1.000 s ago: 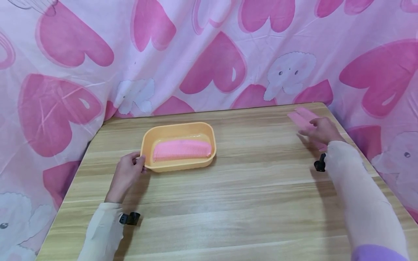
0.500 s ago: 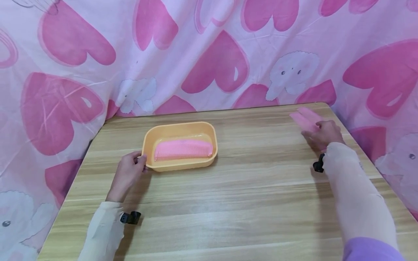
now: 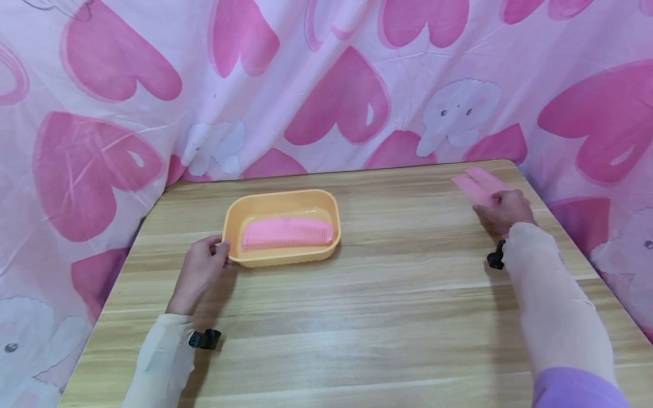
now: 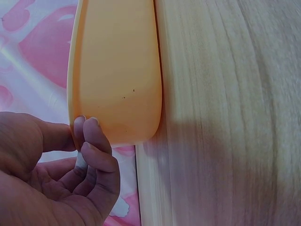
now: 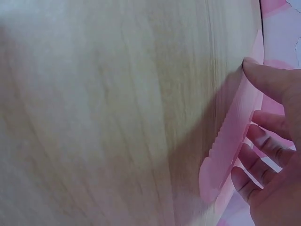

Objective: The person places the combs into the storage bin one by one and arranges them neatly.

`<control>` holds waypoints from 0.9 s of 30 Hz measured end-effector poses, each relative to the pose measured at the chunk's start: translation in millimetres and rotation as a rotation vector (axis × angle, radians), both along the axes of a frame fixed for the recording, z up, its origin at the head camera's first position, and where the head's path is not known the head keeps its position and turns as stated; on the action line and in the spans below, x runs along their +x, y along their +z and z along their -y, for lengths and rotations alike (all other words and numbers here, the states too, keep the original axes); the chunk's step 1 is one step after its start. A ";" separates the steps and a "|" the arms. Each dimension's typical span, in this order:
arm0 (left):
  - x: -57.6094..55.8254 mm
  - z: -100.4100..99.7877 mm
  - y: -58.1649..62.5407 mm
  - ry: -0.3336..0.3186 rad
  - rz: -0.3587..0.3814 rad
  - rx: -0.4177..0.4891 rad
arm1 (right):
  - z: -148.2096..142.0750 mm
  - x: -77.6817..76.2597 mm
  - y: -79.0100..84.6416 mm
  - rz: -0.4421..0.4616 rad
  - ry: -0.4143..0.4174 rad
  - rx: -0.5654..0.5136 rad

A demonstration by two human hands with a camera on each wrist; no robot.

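A shallow yellow-orange plastic basin point(image 3: 285, 260) stands left of centre on the table, with a pink comb point(image 3: 287, 232) lying inside. My left hand point(image 3: 200, 273) pinches its left end; in the left wrist view the thumb and fingertips meet at the rim point(image 4: 72, 89). Two more pink combs lie side by side at the far right. Around the left one of these combs point(image 5: 230, 139) my right hand point(image 3: 509, 212) has its thumb on the toothed edge and its fingertips along the back edge. The hand partly covers the other comb point(image 3: 487, 178).
The wooden table point(image 3: 326, 334) ends at a pink curtain point(image 3: 336, 85) with hearts, which hangs along the back and both sides. A black wrist camera point(image 3: 205, 339) sits by the left sleeve, another black camera point(image 3: 496, 256) by the right sleeve.
My right hand has moved down onto the left comb of the pair, its fingers closing around it. The left hand stays at the basin's rim.
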State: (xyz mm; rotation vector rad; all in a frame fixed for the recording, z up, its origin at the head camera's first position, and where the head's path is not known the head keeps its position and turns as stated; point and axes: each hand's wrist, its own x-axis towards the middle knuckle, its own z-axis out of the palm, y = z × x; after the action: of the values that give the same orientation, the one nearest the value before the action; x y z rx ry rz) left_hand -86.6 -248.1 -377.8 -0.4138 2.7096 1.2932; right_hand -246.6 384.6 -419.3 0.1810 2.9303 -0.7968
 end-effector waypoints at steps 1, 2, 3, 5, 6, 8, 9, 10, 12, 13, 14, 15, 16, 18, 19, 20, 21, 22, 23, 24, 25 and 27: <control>0.0 0.0 0.1 -0.001 0.000 0.000 | 0.9 0.1 -0.5 0.003 -0.003 -0.010; 0.0 -0.1 0.3 -0.001 0.000 0.001 | 2.2 0.0 -1.1 0.005 -0.003 -0.022; 0.0 0.1 0.3 0.000 -0.001 0.002 | 4.0 0.0 -1.6 0.005 0.000 -0.030; 0.0 0.3 0.4 0.000 -0.002 0.001 | 8.9 -0.4 -1.5 0.022 0.007 -0.084; -0.2 0.4 0.4 0.000 -0.005 0.000 | 11.5 -0.8 -1.3 0.028 0.018 -0.094; -0.2 0.4 0.4 0.002 -0.008 -0.002 | 17.6 -2.0 -0.1 0.034 0.046 -0.105; -0.4 0.5 0.2 0.004 -0.009 -0.002 | 20.9 -2.7 0.5 0.039 0.059 -0.110; -0.5 0.5 0.1 0.005 -0.008 -0.003 | 24.0 -3.6 1.2 0.045 0.074 -0.113; -0.8 0.6 -0.7 0.008 -0.006 -0.004 | 30.4 -5.3 2.3 0.041 0.107 -0.076; -0.7 0.6 -0.9 0.008 -0.003 -0.004 | 33.6 -6.3 2.7 0.042 0.119 -0.074; -0.6 0.5 -1.1 0.008 -0.002 -0.002 | 36.7 -7.1 3.2 0.051 0.130 -0.079; -0.3 0.4 -1.2 0.007 -0.001 -0.001 | 39.9 -7.8 3.8 0.060 0.142 -0.081; -0.2 0.5 -1.4 0.006 0.000 -0.002 | 42.9 -8.6 4.2 0.068 0.156 -0.082; 0.0 0.3 -1.7 0.004 -0.003 -0.002 | 49.2 -9.9 5.3 0.085 0.179 -0.091; 0.2 0.1 -1.5 0.004 -0.005 0.000 | 52.3 -10.5 5.8 0.094 0.193 -0.091; 0.4 0.0 -1.5 0.002 -0.008 0.002 | 55.6 -10.9 6.3 0.104 0.205 -0.088; 0.4 0.0 -1.5 0.003 -0.008 0.002 | 59.3 -11.2 6.6 0.113 0.213 -0.086; 0.2 0.3 -1.7 0.004 -0.009 0.001 | 63.0 -11.4 7.0 0.121 0.221 -0.089; 0.2 0.3 -1.6 0.004 -0.010 0.001 | 66.7 -11.7 7.2 0.126 0.233 -0.087; 0.2 0.3 -1.4 0.004 -0.011 0.001 | 70.9 -11.6 7.8 0.129 0.243 -0.088; 0.2 0.1 -1.0 0.003 -0.011 0.003 | 75.2 -11.5 8.1 0.135 0.249 -0.098; -0.2 0.3 -1.0 0.004 -0.008 0.000 | 83.5 -11.1 8.7 0.133 0.271 -0.109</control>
State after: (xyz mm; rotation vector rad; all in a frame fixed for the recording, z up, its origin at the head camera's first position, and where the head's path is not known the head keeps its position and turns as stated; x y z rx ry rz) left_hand -86.7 -248.4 -378.8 -0.4155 2.7170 1.2989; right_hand -257.8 301.1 -410.7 -0.1625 2.6989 -0.8608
